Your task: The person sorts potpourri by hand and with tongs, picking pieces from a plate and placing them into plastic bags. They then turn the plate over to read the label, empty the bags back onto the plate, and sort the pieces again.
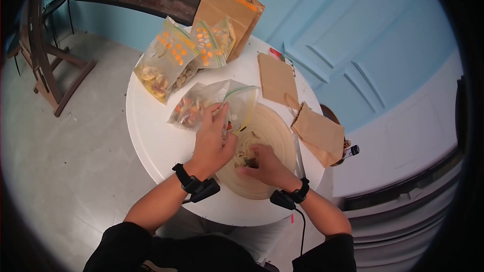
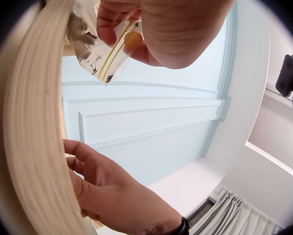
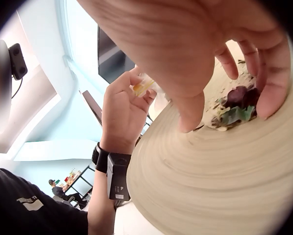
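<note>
In the head view my left hand (image 1: 214, 143) grips the edge of a clear zip bag (image 1: 194, 106) of mixed dried pieces, which leans over the rim of a round wooden tray (image 1: 277, 126). The left wrist view shows the fingers pinching the bag (image 2: 100, 56) by its yellow-striped edge. My right hand (image 1: 269, 166) is low over the tray, fingers spread and bent around small dried bits. In the right wrist view, a dark red piece (image 3: 240, 96) and a green leafy piece (image 3: 234, 115) lie between thumb and fingers; whether the fingers touch them is unclear.
Filled zip bags (image 1: 164, 60) stand at the table's back left, beside a large paper bag (image 1: 222, 12). A flat brown paper piece (image 1: 277, 78) and a smaller paper bag (image 1: 320, 133) are on the right. A dark-capped pen-like item (image 1: 354, 149) sticks out by the right edge.
</note>
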Tool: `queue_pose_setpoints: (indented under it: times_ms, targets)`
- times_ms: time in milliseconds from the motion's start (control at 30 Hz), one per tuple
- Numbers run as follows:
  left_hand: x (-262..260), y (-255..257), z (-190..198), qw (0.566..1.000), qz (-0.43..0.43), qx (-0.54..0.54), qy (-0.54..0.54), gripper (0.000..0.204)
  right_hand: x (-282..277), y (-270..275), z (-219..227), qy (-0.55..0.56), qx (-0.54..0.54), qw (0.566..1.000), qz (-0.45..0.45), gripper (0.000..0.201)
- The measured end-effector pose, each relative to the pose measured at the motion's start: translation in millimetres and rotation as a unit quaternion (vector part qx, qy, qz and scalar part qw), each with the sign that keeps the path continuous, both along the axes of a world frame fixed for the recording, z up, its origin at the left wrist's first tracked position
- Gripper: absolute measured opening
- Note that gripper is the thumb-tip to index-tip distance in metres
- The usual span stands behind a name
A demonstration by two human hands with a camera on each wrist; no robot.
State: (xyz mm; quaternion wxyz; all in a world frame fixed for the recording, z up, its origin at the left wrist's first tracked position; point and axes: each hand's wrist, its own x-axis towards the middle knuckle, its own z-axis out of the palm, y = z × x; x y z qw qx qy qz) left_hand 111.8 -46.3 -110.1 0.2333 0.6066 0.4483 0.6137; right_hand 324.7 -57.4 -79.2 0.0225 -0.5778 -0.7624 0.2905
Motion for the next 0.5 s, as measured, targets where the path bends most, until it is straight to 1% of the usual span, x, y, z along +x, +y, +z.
queue_pose_setpoints:
  times_ms: [67, 167, 233, 267, 367, 433, 500]
  targets:
    - [-0.3, -0.2, 0.0, 1.000, 0.008, 0.005, 0.010, 0.064, -9.3, 7.0, -4.9, 0.030, -0.025, 0.999, 0.007, 0.064]
    - [0.0, 1.6, -1.9, 0.999, 0.014, 0.011, 0.029, 0.063, -13.3, 17.3, -15.9, 0.087, -0.031, 0.995, 0.025, 0.035]
    - [-1.2, 2.9, -3.8, 0.998, 0.023, 0.029, 0.054, 0.060, -12.9, 18.5, -13.7, 0.110, -0.050, 0.993, 0.003, 0.026]
    - [-1.0, 2.8, -3.4, 0.998, 0.021, 0.029, 0.050, 0.060, -12.5, 18.9, -12.8, 0.121, -0.061, 0.991, -0.008, 0.021]
    - [-0.5, 1.8, -2.1, 0.999, 0.015, 0.025, 0.043, 0.060, -3.9, 18.9, -14.2, 0.166, -0.103, 0.979, -0.061, 0.016]
    - [-1.0, 1.7, -1.5, 0.998, 0.016, 0.022, 0.049, 0.060, 1.7, 21.7, -9.9, 0.220, -0.171, 0.955, -0.104, 0.014]
    - [-0.3, 0.4, -0.2, 1.000, 0.002, 0.000, 0.026, 0.063, 6.2, 25.1, -3.2, 0.259, -0.219, 0.930, -0.143, 0.013]
